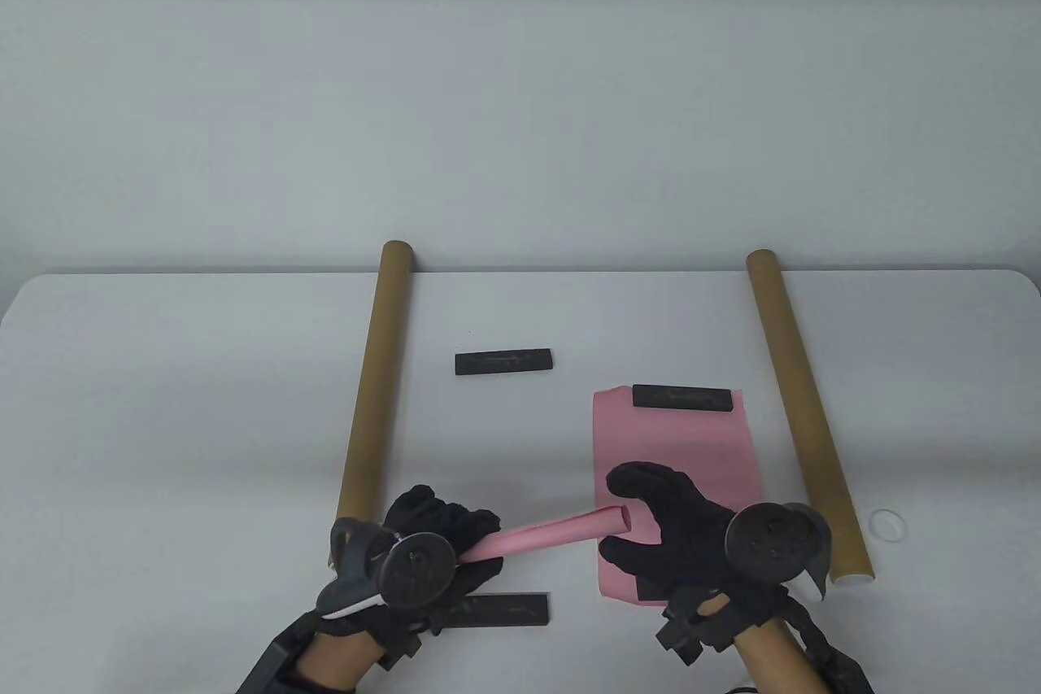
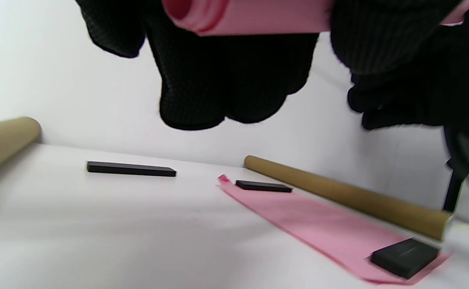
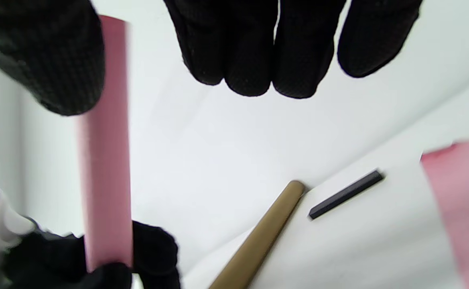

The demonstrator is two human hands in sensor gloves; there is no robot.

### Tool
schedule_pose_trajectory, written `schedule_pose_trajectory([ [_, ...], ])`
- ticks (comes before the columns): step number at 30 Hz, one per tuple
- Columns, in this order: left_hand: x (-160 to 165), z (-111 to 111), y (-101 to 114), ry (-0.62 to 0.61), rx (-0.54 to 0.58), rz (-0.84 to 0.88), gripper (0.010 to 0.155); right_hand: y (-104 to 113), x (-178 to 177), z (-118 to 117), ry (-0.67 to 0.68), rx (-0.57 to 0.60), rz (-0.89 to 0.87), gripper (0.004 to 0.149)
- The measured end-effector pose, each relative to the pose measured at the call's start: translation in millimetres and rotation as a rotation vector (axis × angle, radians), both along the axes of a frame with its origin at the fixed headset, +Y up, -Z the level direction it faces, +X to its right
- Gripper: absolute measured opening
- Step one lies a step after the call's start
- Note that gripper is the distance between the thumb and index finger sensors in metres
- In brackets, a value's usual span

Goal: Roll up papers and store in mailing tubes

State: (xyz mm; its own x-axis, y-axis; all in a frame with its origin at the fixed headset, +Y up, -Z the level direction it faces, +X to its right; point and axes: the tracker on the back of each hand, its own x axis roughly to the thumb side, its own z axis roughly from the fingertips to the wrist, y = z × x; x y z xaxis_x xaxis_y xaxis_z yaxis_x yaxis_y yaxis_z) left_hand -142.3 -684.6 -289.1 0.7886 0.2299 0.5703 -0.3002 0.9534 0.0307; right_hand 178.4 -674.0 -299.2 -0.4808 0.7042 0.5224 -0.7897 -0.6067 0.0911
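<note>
A pink paper rolled into a thin roll lies slanted above the table's front. My left hand grips its left end, fingers curled round it. My right hand cups the roll's open right end with thumb and fingers spread; the fingers stand off from the roll. Two brown mailing tubes lie lengthwise: the left tube beside my left hand, the right tube by my right wrist. A flat pink sheet lies under my right hand.
A black bar weight holds down the flat sheet's far edge, another its near edge. Two more bars lie loose: one mid-table, one by my left wrist. A clear round cap sits right of the right tube.
</note>
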Motion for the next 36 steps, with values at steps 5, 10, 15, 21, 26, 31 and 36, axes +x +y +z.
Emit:
schedule_pose_trajectory([
  [5,13,6,-5,-0.079,-0.046,0.02,0.057,-15,-23,2,0.286,-0.135,-0.13,0.085],
  [10,21,10,-8,-0.122,-0.07,-0.022,0.068,-10,-26,4,0.326,-0.184,-0.3,0.057],
  [15,0,2,3,0.025,-0.035,-0.051,0.081,9,-3,6,0.115,-0.001,-0.163,0.056],
  [21,-32,-15,7,0.276,-0.058,0.004,0.077,26,-2,15,0.077,0.107,0.127,0.055],
  [26,-45,-24,2,0.386,-0.111,-0.034,0.078,21,-18,19,0.143,0.086,0.332,0.056],
  [31,-61,-31,0,0.606,-0.195,-0.106,0.081,13,-22,17,0.148,0.057,0.392,0.057],
  [36,-75,-44,-4,0.726,-0.269,-0.103,0.084,9,-22,15,0.154,0.046,0.409,0.057],
])
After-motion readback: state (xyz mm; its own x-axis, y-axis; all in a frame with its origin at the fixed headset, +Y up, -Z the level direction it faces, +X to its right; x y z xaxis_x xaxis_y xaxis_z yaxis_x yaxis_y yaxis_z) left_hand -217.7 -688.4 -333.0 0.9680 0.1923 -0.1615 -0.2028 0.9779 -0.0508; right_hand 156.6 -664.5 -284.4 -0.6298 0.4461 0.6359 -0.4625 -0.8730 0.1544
